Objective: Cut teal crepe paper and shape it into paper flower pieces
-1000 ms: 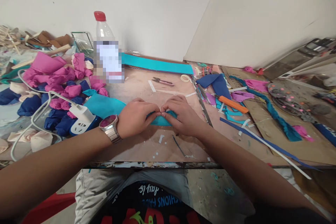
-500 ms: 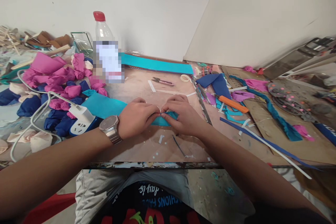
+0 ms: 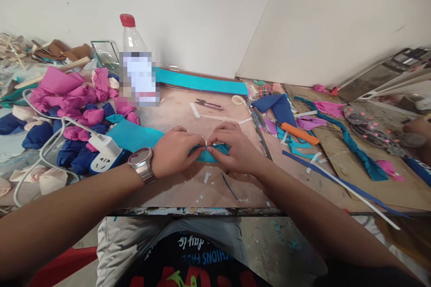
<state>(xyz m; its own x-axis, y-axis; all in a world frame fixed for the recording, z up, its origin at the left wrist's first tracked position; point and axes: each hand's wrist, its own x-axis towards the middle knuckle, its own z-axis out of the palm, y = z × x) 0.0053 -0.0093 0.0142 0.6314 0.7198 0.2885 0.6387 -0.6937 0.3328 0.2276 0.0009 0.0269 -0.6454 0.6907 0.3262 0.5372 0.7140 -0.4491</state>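
Observation:
My left hand [image 3: 175,150], with a metal watch on its wrist, and my right hand [image 3: 234,148] meet at the fingertips over a small teal foam piece [image 3: 208,156] on the wooden table [image 3: 188,188]. Both hands pinch this piece and press it against the table top. Most of the piece is hidden under my fingers. A larger teal sheet [image 3: 133,136] lies just left of my left hand.
Pink, navy and cream foam rolls [image 3: 70,107] pile up at the left beside a white power strip [image 3: 105,153]. A plastic bottle [image 3: 136,65] stands behind. Small scissors [image 3: 208,104], a metal ruler [image 3: 259,130], an orange knife [image 3: 298,133] and coloured scraps lie right. Another person's hand [image 3: 419,132] shows at the far right.
My fingers have shifted slightly on the teal piece, which looks more gathered now. Another person's hand has come into view at the far right edge.

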